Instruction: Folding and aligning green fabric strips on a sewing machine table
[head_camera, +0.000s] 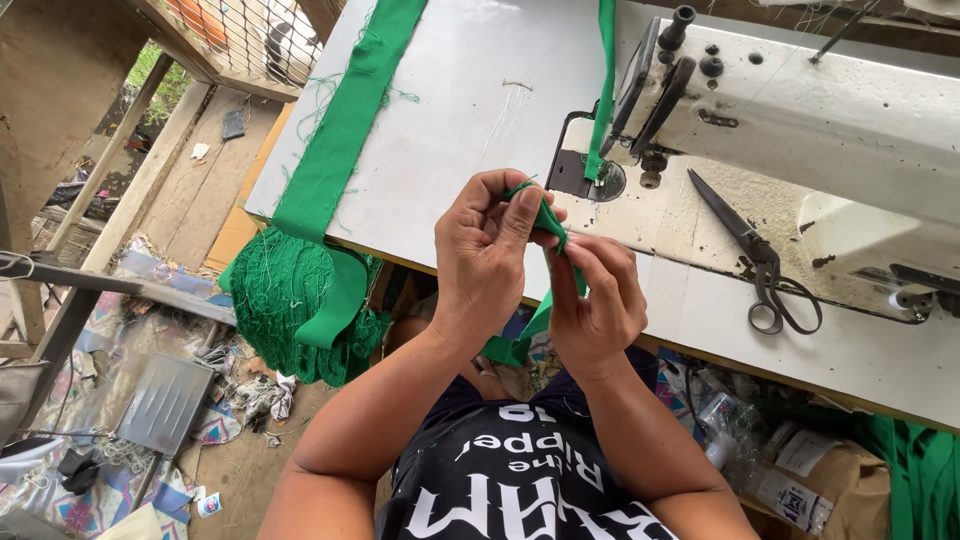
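Fingers (520, 215) of left hand (480, 255) and right hand (595, 300) pinched together on a green fabric strip (548, 215) at frame centre, above the tabletop (450, 100) edge. Strip's fold mostly hidden between the hands; its tail drops behind the right palm. Scissors (755, 255) lie right, beside the sewing machine (800, 110), which is cut off at top.

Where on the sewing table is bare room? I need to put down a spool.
The white tabletop is bare between the long green strip and the sewing machine. A narrower bare band runs along the front edge below the scissors. It is crowded near the needle, where both hands fold a green strip.
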